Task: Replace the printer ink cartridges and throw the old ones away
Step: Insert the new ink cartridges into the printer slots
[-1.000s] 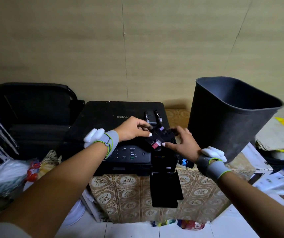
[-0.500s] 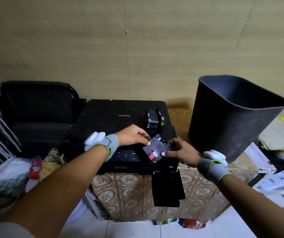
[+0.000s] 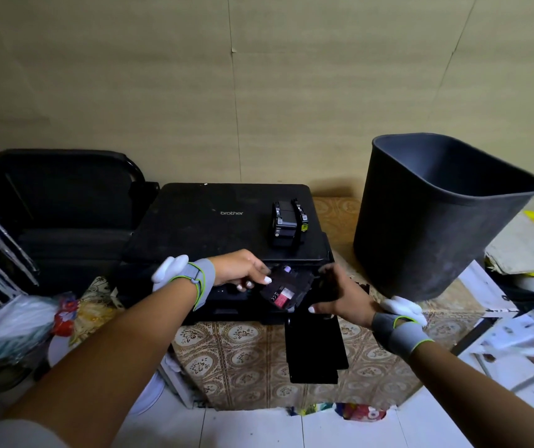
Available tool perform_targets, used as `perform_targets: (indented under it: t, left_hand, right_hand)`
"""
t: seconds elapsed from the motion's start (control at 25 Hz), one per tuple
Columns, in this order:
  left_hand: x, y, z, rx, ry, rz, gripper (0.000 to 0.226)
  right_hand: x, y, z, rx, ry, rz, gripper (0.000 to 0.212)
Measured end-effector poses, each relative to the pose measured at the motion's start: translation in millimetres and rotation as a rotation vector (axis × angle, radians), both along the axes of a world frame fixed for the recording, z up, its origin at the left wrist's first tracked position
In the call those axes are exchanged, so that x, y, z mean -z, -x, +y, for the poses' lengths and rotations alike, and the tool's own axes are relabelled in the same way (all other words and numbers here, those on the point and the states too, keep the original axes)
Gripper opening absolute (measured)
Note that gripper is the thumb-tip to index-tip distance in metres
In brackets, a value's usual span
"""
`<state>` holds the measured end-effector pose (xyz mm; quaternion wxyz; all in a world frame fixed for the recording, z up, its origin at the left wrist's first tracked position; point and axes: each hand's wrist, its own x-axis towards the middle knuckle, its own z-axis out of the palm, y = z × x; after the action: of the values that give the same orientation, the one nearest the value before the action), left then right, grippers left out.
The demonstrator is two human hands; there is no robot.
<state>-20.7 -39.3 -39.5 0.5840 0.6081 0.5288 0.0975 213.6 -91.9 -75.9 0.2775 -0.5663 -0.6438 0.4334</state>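
We hold a cartridge (image 3: 283, 291) between both hands, just in front of the printer (image 3: 227, 227), over its near right corner. It is a flat black block, tilted, with a red and white label on its near face and a small pale cap at its far end. Our left hand (image 3: 243, 270) pinches its left edge with curled fingertips; our right hand (image 3: 340, 295) curls round its right end, thumb toward us. Both wrists wear grey bands with green trim and a white pod.

The printer is black, lid shut, and sits on a bench (image 3: 259, 350) draped with a patterned brown cloth. A door (image 3: 314, 347) hangs open and down from the printer's near right front. Two more cartridges (image 3: 288, 227) stand upright, touching each other, on the right part of the lid; one shows a yellow label, the other a white one. A dark grey bin (image 3: 437, 221) stands on the bench to the right of the printer, apart from it, mouth open upward.

Against half a second ago, the cartridge is tipped flatter and turned more toward us, and our right hand has closed further round its end, where before it only touched the edge. A second ago both hands were farther back and higher, at the printer's edge. The pair on the lid has not moved
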Motion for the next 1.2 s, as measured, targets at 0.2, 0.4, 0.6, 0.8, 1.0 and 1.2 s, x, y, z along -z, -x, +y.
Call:
perform_targets:
  t: [0.2,0.4,0.6,0.8,1.0,1.2]
  left_hand:
    - [4.8,5.8,0.0,-0.077,0.134,-0.097,0.028]
    - [4.5,7.5,-1.0,-0.074,0.13,-0.097,0.026]
    - [8.1,6.2,-0.8,-0.039,0.11,-0.095,0.025]
    - [7.6,0.5,1.4,0.01,0.07,-0.05,0.019]
    - [0.8,-0.7,-1.4,0.096,0.005,0.07,0.017]
    - [-18.7,-3.9,3.3,0.199,-0.051,0.243,0.02]
  right_hand:
    - [-13.0,9.1,5.3,-0.012,-0.261,-0.033,0.069]
    - [-14.1,23.0,6.5,0.005,-0.188,-0.052,0.023]
    - [-18.4,26.3,-1.5,-0.031,-0.087,-0.036,0.039]
    - [-17.2,27.7,-6.3,0.005,-0.059,0.03,0.038]
    - [-5.7,21.8,-7.1,0.047,-0.032,-0.015,0.03]
    - [3.2,0.1,-7.7,-0.04,-0.013,-0.332,0.025]
